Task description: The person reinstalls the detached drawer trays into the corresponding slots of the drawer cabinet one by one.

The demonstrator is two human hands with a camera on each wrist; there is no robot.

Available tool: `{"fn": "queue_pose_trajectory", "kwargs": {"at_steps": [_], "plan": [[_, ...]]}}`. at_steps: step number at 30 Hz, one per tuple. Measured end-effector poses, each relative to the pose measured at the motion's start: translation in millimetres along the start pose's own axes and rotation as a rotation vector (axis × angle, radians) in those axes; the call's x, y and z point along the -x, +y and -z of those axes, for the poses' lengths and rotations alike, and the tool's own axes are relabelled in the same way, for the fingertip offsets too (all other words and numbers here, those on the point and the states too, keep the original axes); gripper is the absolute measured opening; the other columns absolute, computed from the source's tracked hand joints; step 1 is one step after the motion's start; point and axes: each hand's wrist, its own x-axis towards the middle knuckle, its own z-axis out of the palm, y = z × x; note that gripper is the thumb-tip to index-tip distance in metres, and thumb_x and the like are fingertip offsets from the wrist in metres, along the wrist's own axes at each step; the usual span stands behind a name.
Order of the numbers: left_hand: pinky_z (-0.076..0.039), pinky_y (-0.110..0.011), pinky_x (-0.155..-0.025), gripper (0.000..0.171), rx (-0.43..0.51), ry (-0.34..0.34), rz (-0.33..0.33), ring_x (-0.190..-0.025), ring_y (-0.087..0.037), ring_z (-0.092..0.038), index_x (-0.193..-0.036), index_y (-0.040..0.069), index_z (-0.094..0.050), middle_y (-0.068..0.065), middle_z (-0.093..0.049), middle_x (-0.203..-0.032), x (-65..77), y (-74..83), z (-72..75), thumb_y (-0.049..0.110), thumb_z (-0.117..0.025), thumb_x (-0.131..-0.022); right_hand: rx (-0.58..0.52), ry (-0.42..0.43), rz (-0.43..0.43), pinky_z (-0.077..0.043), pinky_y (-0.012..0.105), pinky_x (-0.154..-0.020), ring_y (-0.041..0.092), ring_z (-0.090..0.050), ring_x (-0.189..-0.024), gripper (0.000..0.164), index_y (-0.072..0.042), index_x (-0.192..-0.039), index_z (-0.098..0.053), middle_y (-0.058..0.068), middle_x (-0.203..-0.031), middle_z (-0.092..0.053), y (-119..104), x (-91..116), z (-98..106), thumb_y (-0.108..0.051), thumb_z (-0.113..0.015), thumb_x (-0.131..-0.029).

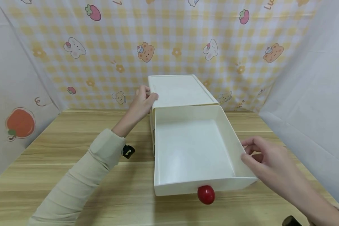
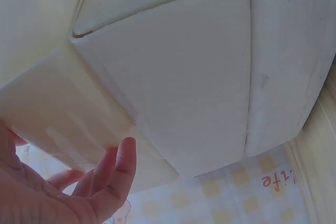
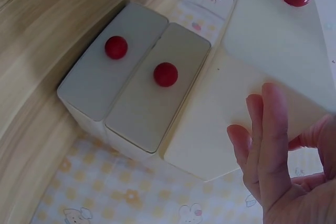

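Note:
A white drawer cabinet (image 1: pixel 183 89) stands on the wooden table, its top drawer (image 1: pixel 196 150) pulled far out toward me, bare inside. A round red knob (image 1: pixel 206 194) sits on that drawer's front. My left hand (image 1: pixel 143 101) holds the cabinet's upper left edge, thumb on top and fingers along the side wall, as the left wrist view also shows. At the drawer's right wall, my right hand (image 1: pixel 263 157) has its thumb over the rim and its fingers (image 3: pixel 274 129) along the outer face. Two lower drawers with red knobs (image 3: pixel 166 74) are closed.
Behind the cabinet hangs a yellow checked cloth (image 1: pixel 175 37) with cartoon animals. White cloth panels (image 1: pixel 304 81) border both sides of the wooden table (image 1: pixel 124 185). A small black piece (image 1: pixel 128 151) shows beside my left sleeve, and a dark rounded object (image 1: pixel 290 220) below my right wrist.

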Motion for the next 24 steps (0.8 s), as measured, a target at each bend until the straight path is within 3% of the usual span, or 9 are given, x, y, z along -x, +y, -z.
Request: {"fn": "queue_pose_trajectory", "kwargs": {"at_steps": [5, 13, 18, 21, 24], "plan": [[-0.049, -0.03, -0.057, 0.035, -0.004, 0.001, -0.003, -0.062, -0.017, -0.049, -0.111, -0.002, -0.035, -0.02, -0.046, -0.108, -1.0, -0.1, -0.8, 0.022, -0.043, -0.088, 0.016, -0.011, -0.007, -0.045, 0.022, -0.046, -0.002, -0.064, -0.067, 0.019, -0.007, -0.104, -0.06, 0.001, -0.081, -0.063, -1.0, -4.8, -1.7, -0.006, -0.054, -0.086], [-0.045, -0.024, -0.054, 0.034, -0.002, -0.003, 0.004, -0.062, -0.017, -0.048, -0.11, -0.001, -0.034, -0.021, -0.045, -0.109, 0.1, -0.4, -0.3, 0.023, -0.043, -0.088, 0.034, -0.04, -0.042, -0.047, 0.023, -0.047, 0.007, -0.068, -0.073, 0.02, -0.008, -0.106, -0.06, 0.002, -0.084, -0.065, -1.3, -11.6, -3.9, -0.009, -0.054, -0.088], [-0.046, -0.025, -0.055, 0.033, -0.005, -0.006, 0.007, -0.063, -0.017, -0.048, -0.109, -0.001, -0.033, -0.016, -0.043, -0.104, 0.8, -0.2, 0.5, 0.023, -0.042, -0.088, -0.025, -0.067, -0.048, -0.05, 0.026, -0.043, 0.019, -0.069, -0.075, 0.022, -0.002, -0.109, -0.058, 0.006, -0.086, -0.065, -3.3, -19.3, -5.4, -0.008, -0.053, -0.088], [-0.046, -0.025, -0.054, 0.032, 0.0, -0.009, 0.001, -0.059, -0.016, -0.047, -0.108, -0.001, -0.032, -0.013, -0.044, -0.095, 0.4, -0.3, 0.7, 0.023, -0.042, -0.088, -0.067, -0.073, -0.048, -0.051, 0.027, -0.042, 0.018, -0.069, -0.073, 0.022, 0.0, -0.109, -0.057, 0.009, -0.086, -0.064, -3.7, -24.7, -4.8, -0.007, -0.053, -0.089], [-0.046, -0.025, -0.055, 0.036, -0.007, -0.017, 0.008, -0.061, -0.016, -0.048, -0.111, -0.001, -0.031, -0.015, -0.043, -0.1, 0.2, -0.4, 1.0, 0.024, -0.042, -0.089, -0.087, -0.075, -0.053, -0.052, 0.028, -0.042, 0.017, -0.069, -0.072, 0.022, 0.0, -0.11, -0.057, 0.01, -0.084, -0.063, -3.2, -29.3, -4.1, -0.007, -0.053, -0.089]]}}
